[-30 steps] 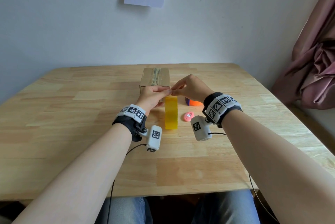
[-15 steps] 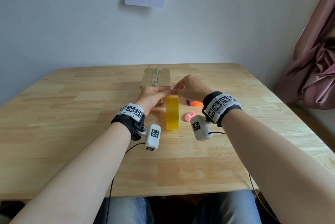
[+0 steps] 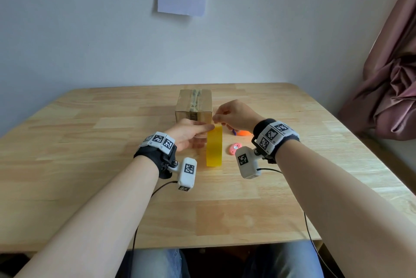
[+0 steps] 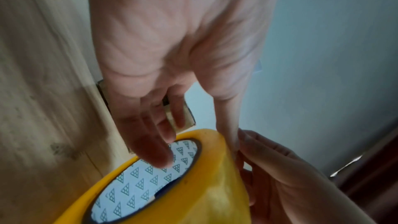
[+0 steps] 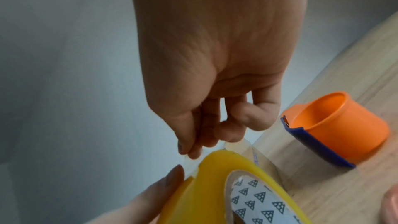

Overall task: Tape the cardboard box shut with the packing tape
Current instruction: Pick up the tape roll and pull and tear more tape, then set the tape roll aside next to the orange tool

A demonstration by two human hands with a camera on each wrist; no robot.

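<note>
The yellow roll of packing tape (image 3: 214, 146) stood on edge on the wooden desk (image 3: 90, 165), just in front of the cardboard box (image 3: 194, 106), whose top seam carried a tape strip. The left hand (image 3: 189, 134) steadied the roll, thumb along its outer face and fingers (image 4: 155, 149) reaching into the patterned core, while the right hand (image 3: 234, 114) pinched the clear loose tape end (image 5: 193, 161) at the roll's top between thumb and forefinger. 1 orange dispenser (image 5: 336, 125) and 1 small pink item (image 3: 234, 149) lay on the desk right of the roll.
</note>
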